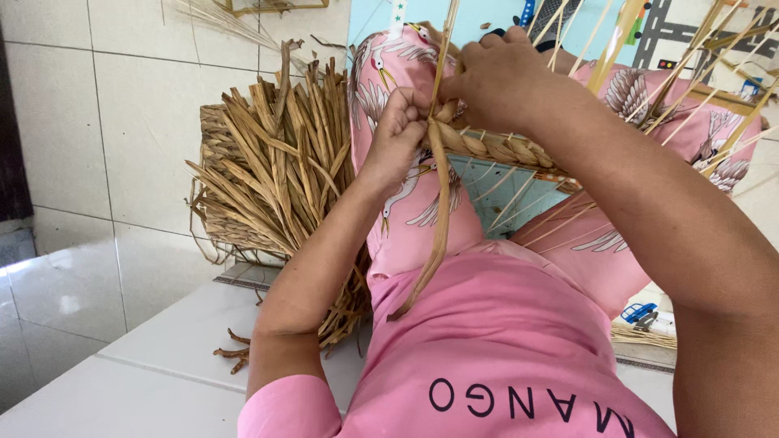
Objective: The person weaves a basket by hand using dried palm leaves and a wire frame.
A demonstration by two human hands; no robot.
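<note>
My left hand (400, 134) pinches a dried straw strand (439, 212) at the end of a braided straw rim (499, 148) that lies across my raised knees. The loose strand hangs from there down to my lap. My right hand (497, 75) grips the same spot from above, fingers closed on the braid and on upright thin stakes (568, 36) that fan out to the right. My legs wear pink trousers (414, 235) printed with white birds.
A woven straw basket (217, 174) with a bundle of dried leaves (288, 154) sticking out lies at the left on pale floor tiles (97, 122). A light blue play mat (487, 16) lies beyond my knees. Loose straw scraps (235, 349) are near my left elbow.
</note>
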